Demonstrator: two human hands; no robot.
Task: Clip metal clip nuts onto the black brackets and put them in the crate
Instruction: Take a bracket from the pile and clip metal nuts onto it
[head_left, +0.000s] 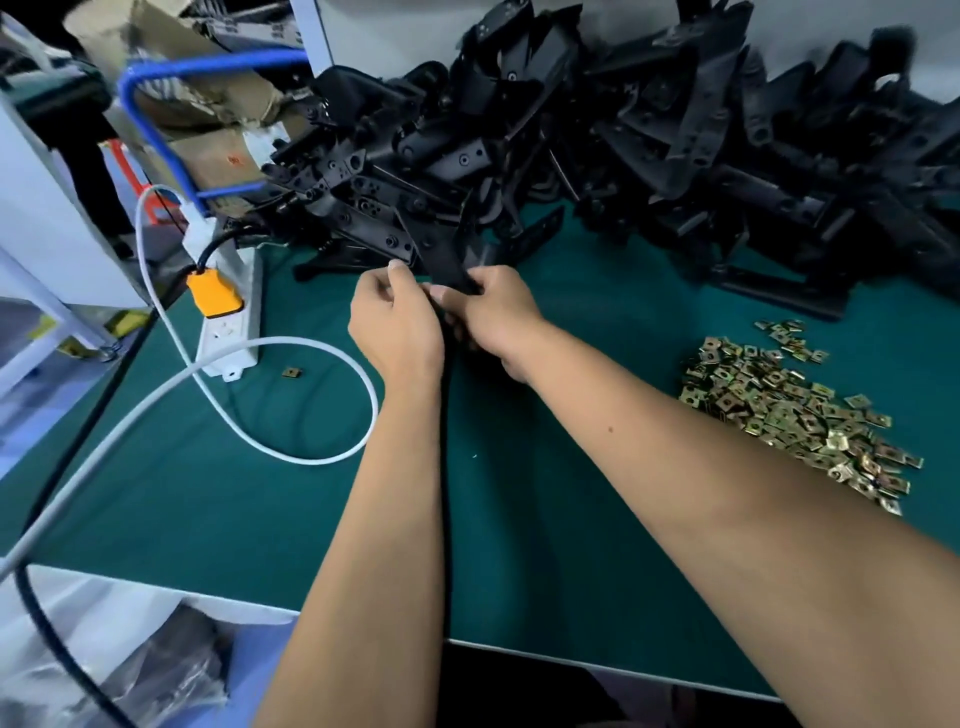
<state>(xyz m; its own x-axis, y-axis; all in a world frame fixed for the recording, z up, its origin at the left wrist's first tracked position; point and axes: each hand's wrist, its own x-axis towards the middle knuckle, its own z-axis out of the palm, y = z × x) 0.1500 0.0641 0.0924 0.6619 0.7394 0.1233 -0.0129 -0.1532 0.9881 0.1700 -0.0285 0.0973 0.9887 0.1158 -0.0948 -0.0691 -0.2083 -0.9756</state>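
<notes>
Both hands are bunched together over the green mat, working one black bracket right at the front edge of the big pile of brackets, and this is where it could slip. The clip itself is hidden between the fingers, so I cannot tell whether it is seated, and if it goes on crooked it may well pop off and skitter across the mat, like the stray clip lying alone near the power strip. The bracket's far end pokes up into the heap too, so a hard tug might drag neighbours down. The white cable loops just beside the left forearm; a careless sweep could snag it. Now the hands: the left hand has its fingers curled in, thumb up, pinching at the bracket's near end, likely pressing the clip home. The right hand is wrapped round the bracket from the other side, fingers folded under, steadying it. The two hands touch. The heap of brass-coloured clips waits well off to the right. The crate, as far as I can see, is not in view, so nothing shows where the finished part goes.
</notes>
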